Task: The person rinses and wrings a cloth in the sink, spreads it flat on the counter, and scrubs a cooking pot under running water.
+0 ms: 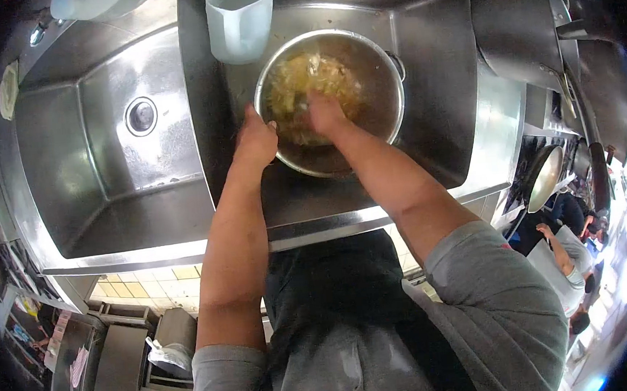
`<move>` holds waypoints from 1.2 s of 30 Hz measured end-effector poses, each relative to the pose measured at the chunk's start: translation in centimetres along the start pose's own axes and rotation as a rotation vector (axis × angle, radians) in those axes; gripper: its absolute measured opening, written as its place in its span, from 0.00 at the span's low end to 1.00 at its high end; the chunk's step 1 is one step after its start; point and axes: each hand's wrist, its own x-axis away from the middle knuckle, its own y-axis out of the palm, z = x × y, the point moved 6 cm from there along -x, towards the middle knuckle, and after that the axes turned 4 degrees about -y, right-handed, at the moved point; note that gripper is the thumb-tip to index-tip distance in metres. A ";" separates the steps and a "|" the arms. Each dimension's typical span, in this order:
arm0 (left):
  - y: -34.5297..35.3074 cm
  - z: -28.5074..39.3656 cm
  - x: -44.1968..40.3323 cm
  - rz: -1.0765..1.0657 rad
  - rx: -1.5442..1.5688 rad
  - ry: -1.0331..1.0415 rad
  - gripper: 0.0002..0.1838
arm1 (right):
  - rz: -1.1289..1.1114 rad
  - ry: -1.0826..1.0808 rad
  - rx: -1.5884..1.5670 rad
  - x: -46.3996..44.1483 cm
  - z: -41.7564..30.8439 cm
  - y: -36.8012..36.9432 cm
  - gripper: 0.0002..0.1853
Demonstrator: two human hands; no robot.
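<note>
1. Metal bowl (385, 103): upper centre of frame, inside sink (437, 78).
2. Left hand (255, 140): fingers closed on bowl's rim, left side.
3. Right hand (327, 114): inside bowl, in yellowish contents (323, 73); finger state cannot be determined.

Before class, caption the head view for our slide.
Left hand at the rim of a metal bowl in a sink, right hand in the bowl's yellowish contents, white jug nearby.

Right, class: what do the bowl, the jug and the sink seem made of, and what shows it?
Bowl: probably metal, shiny; its rim gleams.
Jug: likely plastic, smooth and milky; its walls look translucent.
Sink: apparently stainless steel, satin or worn; grey with blurred reflections.
</note>
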 end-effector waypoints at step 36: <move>-0.1 0.3 -0.2 -0.103 0.012 -0.006 0.34 | -0.366 -0.007 -0.029 2.3 0.3 -4.0 0.17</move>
